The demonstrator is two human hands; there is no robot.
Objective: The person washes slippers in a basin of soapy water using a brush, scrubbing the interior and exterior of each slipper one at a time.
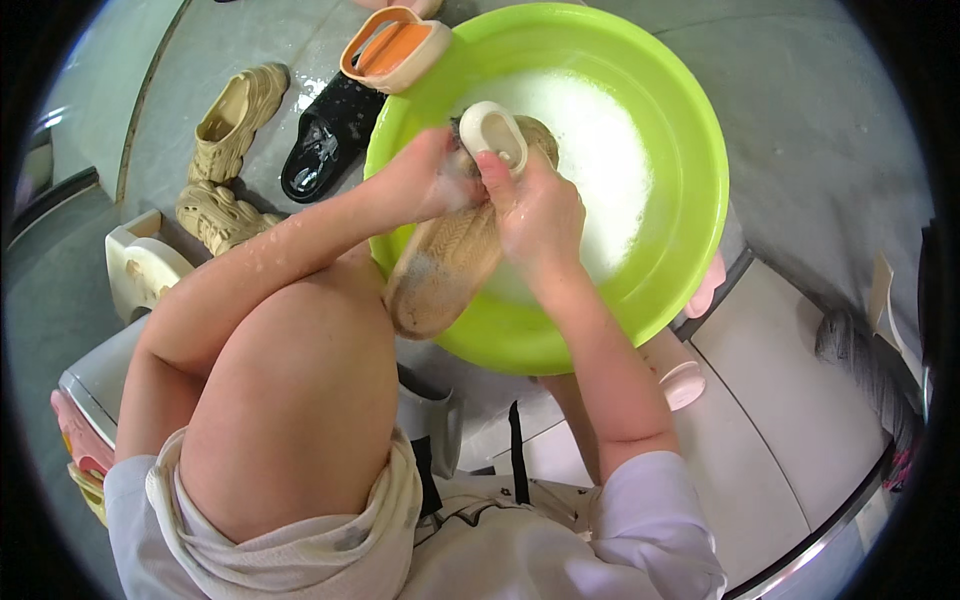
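Observation:
A tan slipper (pixel 442 281) with a wavy-patterned surface lies slantwise over the near left rim of a lime-green basin (pixel 697 172). My right hand (pixel 540 214) is closed around its upper part, the thumb against a white loop-shaped piece (pixel 491 135). Whether that loop belongs to the slipper or to a brush is not clear. My left hand (pixel 442 180), blurred and foamy, presses at the slipper's left side. Something dark and bristly shows by its fingertips, but its grip is hidden. White suds (pixel 600 180) cover the water in the basin.
An orange-and-cream clog (pixel 397 52) rests against the basin's far left rim, beside a wet black slipper (pixel 330 135). Two tan clogs (pixel 236 112) lie farther left, near a cream plastic stool (pixel 146 262). Pink footwear (pixel 705 285) sits by the basin's right side.

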